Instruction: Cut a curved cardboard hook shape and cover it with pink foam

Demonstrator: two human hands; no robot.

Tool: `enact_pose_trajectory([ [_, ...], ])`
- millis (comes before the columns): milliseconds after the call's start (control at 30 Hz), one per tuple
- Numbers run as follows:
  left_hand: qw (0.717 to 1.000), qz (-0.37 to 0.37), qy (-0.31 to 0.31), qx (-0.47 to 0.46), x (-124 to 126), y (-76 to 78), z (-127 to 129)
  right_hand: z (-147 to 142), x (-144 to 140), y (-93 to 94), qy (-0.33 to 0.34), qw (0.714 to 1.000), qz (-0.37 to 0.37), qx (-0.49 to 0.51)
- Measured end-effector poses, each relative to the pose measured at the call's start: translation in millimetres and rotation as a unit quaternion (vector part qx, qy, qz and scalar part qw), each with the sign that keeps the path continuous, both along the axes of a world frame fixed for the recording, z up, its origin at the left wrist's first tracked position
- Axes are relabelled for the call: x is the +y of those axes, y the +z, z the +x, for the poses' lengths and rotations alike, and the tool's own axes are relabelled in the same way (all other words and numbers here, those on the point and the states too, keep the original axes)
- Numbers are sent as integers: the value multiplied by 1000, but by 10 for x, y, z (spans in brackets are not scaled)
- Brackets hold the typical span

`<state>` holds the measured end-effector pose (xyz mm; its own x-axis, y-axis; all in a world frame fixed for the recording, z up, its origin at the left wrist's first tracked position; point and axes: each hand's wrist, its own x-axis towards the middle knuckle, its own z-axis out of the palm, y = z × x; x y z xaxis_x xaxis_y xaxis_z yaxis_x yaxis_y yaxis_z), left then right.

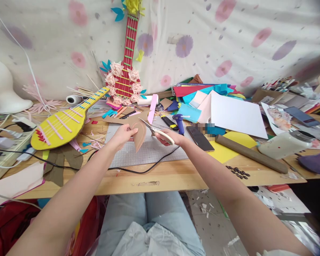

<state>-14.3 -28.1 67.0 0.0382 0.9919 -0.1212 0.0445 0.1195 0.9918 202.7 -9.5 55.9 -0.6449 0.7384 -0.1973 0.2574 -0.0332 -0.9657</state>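
Note:
My left hand (pixel 125 136) pinches a piece of brown cardboard (pixel 140 137) with a curved, pointed outline, held above the grey cutting mat (pixel 128 155). A lighter line runs along inside its edge. In my right hand (pixel 167 138) is a pair of scissors (pixel 163 135) with white handles. The blades point up and left, close to the top right of the cardboard; whether they touch it I cannot tell. A blue glue gun (pixel 179 122) and a yellow-black utility knife (pixel 168 122) lie just beyond my right hand.
A yellow paper lute (pixel 62 128) lies at left; a red one with paper flowers (pixel 126 78) leans on the curtain. A black cable (pixel 142 172) crosses the mat. At right are a phone (pixel 200 138), a wooden rod (pixel 250 153), a white bottle (pixel 285 144) and dark buttons (pixel 238 172).

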Motion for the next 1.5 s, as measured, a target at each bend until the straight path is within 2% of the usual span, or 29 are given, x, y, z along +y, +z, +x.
enact_pose_trajectory([
  [333,999,-19,-14,35,-12,101,-20,51,21,68,14,1000,5,-24],
  [500,997,-13,-18,75,-14,166,-23,63,51,113,43,999,-8,-25],
  [667,993,9,-56,99,-25,231,28,-8,63,208,54,998,1,-14],
  [833,993,7,-70,99,-14,213,15,-34,78,207,65,997,12,-29],
  [1100,991,-8,-88,100,20,148,-60,-28,63,182,45,998,23,-43],
  [1500,987,-28,-126,95,-21,185,-121,-3,45,229,53,996,2,-77],
])
